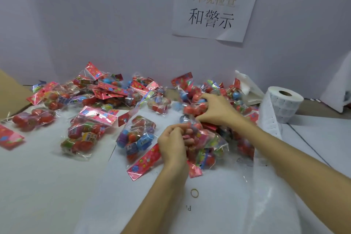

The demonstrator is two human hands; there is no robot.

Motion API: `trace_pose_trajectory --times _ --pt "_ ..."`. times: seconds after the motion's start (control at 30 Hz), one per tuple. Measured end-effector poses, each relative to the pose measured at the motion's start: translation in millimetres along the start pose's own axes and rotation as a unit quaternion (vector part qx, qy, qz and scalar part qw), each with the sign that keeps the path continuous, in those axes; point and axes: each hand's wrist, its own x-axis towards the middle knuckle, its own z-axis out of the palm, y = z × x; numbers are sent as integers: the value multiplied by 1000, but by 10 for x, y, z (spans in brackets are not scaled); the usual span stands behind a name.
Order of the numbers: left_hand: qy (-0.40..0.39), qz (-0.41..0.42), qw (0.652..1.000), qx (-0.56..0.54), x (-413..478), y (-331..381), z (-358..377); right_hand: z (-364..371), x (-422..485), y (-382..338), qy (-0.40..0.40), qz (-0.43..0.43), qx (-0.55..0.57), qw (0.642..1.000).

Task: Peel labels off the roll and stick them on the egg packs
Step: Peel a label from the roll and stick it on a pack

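Note:
Several clear egg packs with red header cards lie scattered over the white table; one egg pack lies in front of me at the centre. My left hand grips its left side with curled fingers. My right hand reaches past it and curls round another pack of red eggs in the pile behind. The white label roll stands upright at the right, its paper strip hanging down toward my right forearm. No peeled label shows on either hand.
A brown cardboard flap rises at the far left. A printed paper sign hangs on the back wall. A rubber band lies on the table near me. Clear plastic sheet covers the near right.

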Motion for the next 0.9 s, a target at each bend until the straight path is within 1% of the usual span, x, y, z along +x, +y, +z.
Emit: trace_pose_trajectory --times 0.07,0.1,0.13,0.2,0.23,0.27,0.3,0.37,0.47,0.57,0.67,0.73,0.83,0.9 --pt "-12 13 1000 15 7 25 -1 -122 -130 87 50 40 105 992" --pt "-21 26 999 34 11 33 2 -173 -177 121 79 59 180 979" --pt "-30 43 997 59 12 31 7 -225 -226 144 89 80 268 956" --pt "-49 87 990 101 12 0 19 -299 -329 149 44 121 424 896" --pt "-59 105 986 114 12 -23 24 -320 -381 151 15 127 458 880" --pt "-69 119 983 123 13 -45 27 -334 -439 148 -5 125 460 879" --pt "-77 128 980 129 15 -62 28 -336 -500 142 -14 118 445 888" --pt "-83 132 978 137 28 -70 24 -304 -645 108 2 112 427 897" --pt "-79 124 981 129 55 -50 14 -235 -860 92 77 107 449 884" --pt "-79 134 982 110 66 -55 7 -173 -1004 138 112 93 472 869" --pt "-81 166 974 134 39 -53 16 -129 -1084 142 127 99 516 841" --pt "-82 184 968 148 29 -56 17 -124 -1092 156 127 105 517 840" --pt "-90 206 959 172 11 -48 19 -172 -1133 182 116 73 532 836" --pt "-98 218 953 186 -5 -37 18 -218 -1174 161 110 56 525 842"
